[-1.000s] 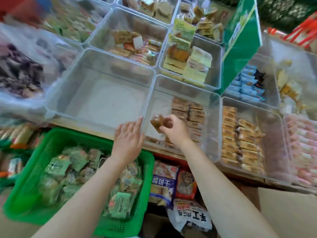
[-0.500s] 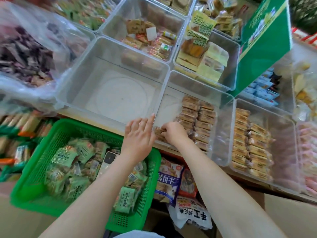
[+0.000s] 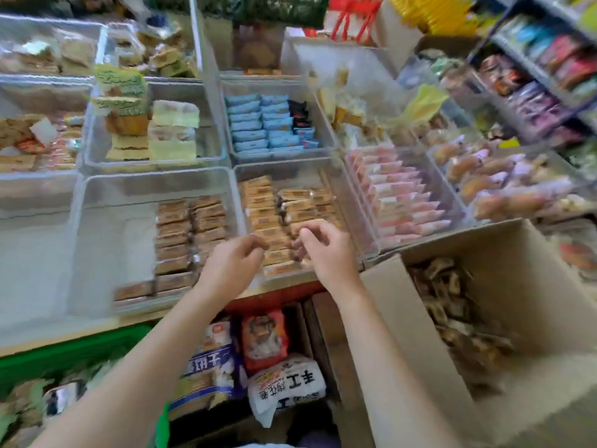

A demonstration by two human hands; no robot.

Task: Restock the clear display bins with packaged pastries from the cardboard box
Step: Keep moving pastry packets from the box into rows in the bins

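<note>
The clear bin [image 3: 155, 184] in front of me holds two rows of brown packaged pastries [image 3: 187, 234], and its left half is bare. To its right, a second bin [image 3: 342, 202] holds tan pastry packs [image 3: 268, 205]. My left hand [image 3: 232, 266] and my right hand [image 3: 326, 250] hover side by side over the front rims of these two bins. The fingers of both are loosely curled, and I see nothing held in either. The open cardboard box [image 3: 523, 253] stands at lower right with dark brown packaged pastries [image 3: 452, 305] inside.
Further bins hold blue packets [image 3: 258, 124], pink packets [image 3: 400, 195] and yellow-green packs [image 3: 145, 124]. A green basket [image 3: 64, 354] sits at lower left. Snack bags [image 3: 265, 337] lie under the counter edge. Stocked shelves [image 3: 542, 76] rise at the far right.
My view has swung right, bringing the cardboard box into sight. My right hand has left the pastry in the bin, and both hands have shifted right, off the left bin's front rim.
</note>
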